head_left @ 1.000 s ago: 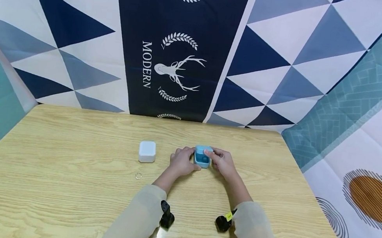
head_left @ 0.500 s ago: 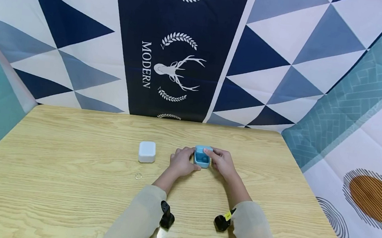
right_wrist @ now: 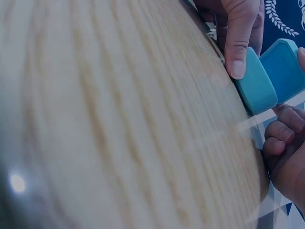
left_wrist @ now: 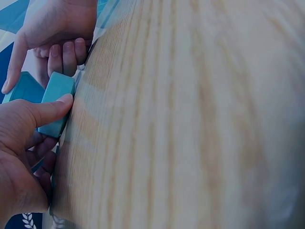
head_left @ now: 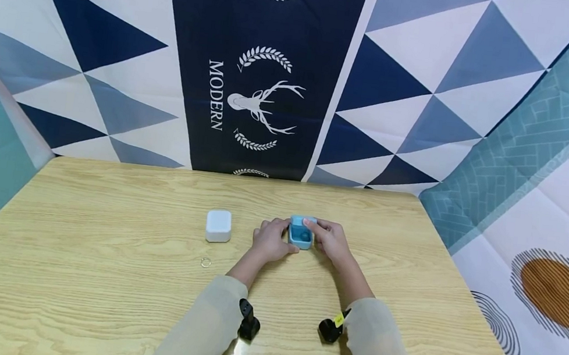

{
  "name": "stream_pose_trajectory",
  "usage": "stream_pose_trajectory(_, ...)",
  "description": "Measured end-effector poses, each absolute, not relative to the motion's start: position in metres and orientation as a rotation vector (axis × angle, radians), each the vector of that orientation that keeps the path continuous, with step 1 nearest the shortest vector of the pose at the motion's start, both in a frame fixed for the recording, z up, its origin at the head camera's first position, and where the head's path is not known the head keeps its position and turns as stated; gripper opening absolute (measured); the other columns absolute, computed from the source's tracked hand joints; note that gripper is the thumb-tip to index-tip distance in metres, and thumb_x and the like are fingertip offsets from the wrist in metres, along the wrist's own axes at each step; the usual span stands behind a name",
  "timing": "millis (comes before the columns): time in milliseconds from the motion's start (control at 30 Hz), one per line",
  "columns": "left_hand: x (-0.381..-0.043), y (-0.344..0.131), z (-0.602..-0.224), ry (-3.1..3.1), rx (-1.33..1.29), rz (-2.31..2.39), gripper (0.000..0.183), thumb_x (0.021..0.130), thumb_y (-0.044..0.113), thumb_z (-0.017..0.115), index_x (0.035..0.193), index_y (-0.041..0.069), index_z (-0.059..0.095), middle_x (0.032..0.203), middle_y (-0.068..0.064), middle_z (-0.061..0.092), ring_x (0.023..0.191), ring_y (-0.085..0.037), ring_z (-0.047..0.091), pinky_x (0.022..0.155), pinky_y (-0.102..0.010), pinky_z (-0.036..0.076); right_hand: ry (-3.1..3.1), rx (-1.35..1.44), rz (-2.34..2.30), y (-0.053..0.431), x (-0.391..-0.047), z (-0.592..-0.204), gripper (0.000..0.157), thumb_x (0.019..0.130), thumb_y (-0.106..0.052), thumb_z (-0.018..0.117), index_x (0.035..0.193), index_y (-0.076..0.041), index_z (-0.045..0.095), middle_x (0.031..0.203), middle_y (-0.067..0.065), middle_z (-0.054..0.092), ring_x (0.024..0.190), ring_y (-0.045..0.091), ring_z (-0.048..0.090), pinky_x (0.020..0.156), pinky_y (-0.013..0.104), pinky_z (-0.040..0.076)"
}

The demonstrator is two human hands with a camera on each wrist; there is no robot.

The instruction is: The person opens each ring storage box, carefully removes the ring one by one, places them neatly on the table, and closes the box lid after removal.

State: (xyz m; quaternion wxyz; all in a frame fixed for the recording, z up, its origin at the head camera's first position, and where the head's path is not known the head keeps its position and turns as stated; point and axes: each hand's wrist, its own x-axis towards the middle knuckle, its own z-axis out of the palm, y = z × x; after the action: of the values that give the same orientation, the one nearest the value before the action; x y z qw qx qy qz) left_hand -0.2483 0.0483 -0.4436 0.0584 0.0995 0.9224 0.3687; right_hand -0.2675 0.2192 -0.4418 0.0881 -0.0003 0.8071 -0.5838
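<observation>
A small blue hinged box (head_left: 300,245) stands on the table with its lid raised. My left hand (head_left: 270,240) grips the lower half from the left, and in the left wrist view its thumb (left_wrist: 57,109) lies along the outer wall. On the other side, my right hand (head_left: 332,242) pinches the raised lid (right_wrist: 284,71), its thumb reaching over the inner face. The remaining right fingers (right_wrist: 281,128) are curled below the lid in the right wrist view. Blue shows inside the box in the head view; whether anything small lies in it I cannot tell.
A white rounded box (head_left: 218,226) stands to the left of my left hand. Nearer to me lies a thin ring (head_left: 206,263) on the wooden table (head_left: 94,273). A patterned cloth (head_left: 265,70) hangs behind the table's far edge.
Both hands keep their hold on the blue box. My right wrist has shifted slightly to the left, and the inside of the box looks lighter than a second ago.
</observation>
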Motion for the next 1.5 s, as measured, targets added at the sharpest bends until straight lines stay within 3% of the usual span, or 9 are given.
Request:
stream_pose_trajectory(300, -0.2486, 0.0477, -0.4432, 2.795, 0.308, 1.135, 0.071, 0.078, 0.032, 0.076, 0.139, 0.012, 0.046, 0.133, -0.007, 0.053, 0.114, -0.027, 0.044, 0.09, -0.042, 0.032, 2.463, 0.003, -1.767, 0.216, -0.2649, -0.4428, 0.049, 0.087, -0.047, 0.061, 0.099, 0.0, 0.065, 0.05, -0.007, 0.032, 0.044, 0.01, 0.03, 0.045, 0.023, 0.028)
stream_pose_trajectory(533, -0.248, 0.0471, -0.4429, 2.795, 0.31, 1.124, 0.072, 0.078, 0.032, 0.075, 0.14, 0.012, 0.045, 0.133, -0.007, 0.053, 0.113, -0.027, 0.044, 0.09, -0.042, 0.031, 2.485, 0.01, -1.791, 0.2148, -0.264, -0.4443, 0.048, 0.084, -0.052, 0.062, 0.074, -0.006, 0.055, 0.05, -0.007, 0.032, 0.044, 0.011, 0.029, 0.045, 0.023, 0.027)
stream_pose_trajectory(1200, -0.2485, 0.0486, -0.444, 2.804, 0.303, 1.128, 0.071, 0.076, 0.032, 0.077, 0.138, 0.013, 0.047, 0.131, -0.007, 0.054, 0.11, -0.026, 0.044, 0.087, -0.041, 0.031, 2.473, 0.03, -1.805, 0.2131, -0.264, -0.4428, 0.051, 0.084, -0.052, 0.062, 0.066, -0.007, 0.049, 0.048, -0.008, 0.032, 0.043, 0.01, 0.028, 0.043, 0.023, 0.026)
stream_pose_trajectory(1500, -0.2488, 0.0491, -0.4435, 2.795, 0.288, 1.121, 0.071, 0.077, 0.032, 0.076, 0.139, 0.013, 0.046, 0.132, -0.007, 0.054, 0.111, -0.026, 0.043, 0.088, -0.041, 0.031, 2.448, 0.038, -1.812, 0.2138, -0.2646, -0.442, 0.054, 0.085, -0.05, 0.062, 0.092, 0.003, 0.065, 0.047, -0.009, 0.031, 0.042, 0.009, 0.027, 0.043, 0.022, 0.026)
